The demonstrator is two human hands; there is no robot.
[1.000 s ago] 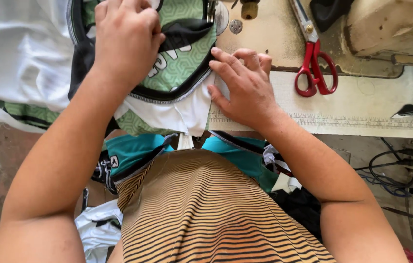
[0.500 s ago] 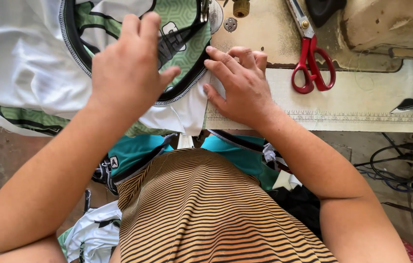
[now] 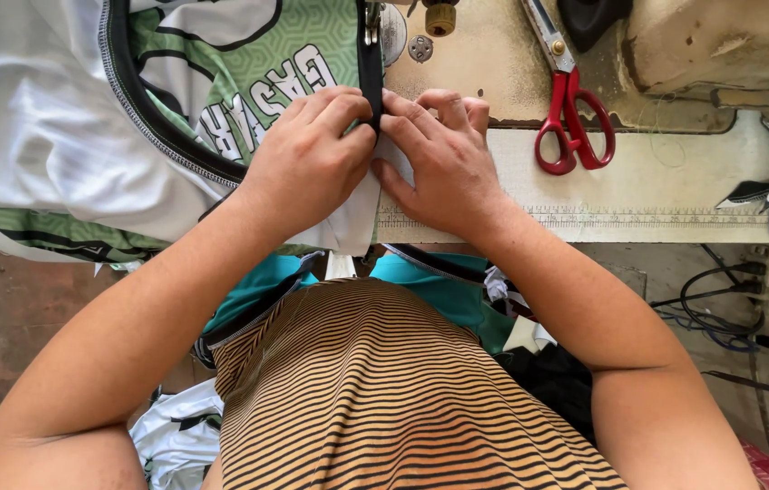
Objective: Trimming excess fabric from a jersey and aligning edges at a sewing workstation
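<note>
Your left hand and your right hand sit side by side on the soft green and white sports shirt. Both hands are closed in a pinch on its black ribbed edge strip, with fingertips touching. The shirt lies spread on the worn cream sewing surface, mostly to your left, and part of it hangs over the front edge. The cloth looks light, floppy and a bit slippery, so I think it will slide and bunch up easily. Holding it right at the strip, close to the seam, seems best. Red-handled metal scissors lie to your right, apart from your hands. No box or bin shows here.
</note>
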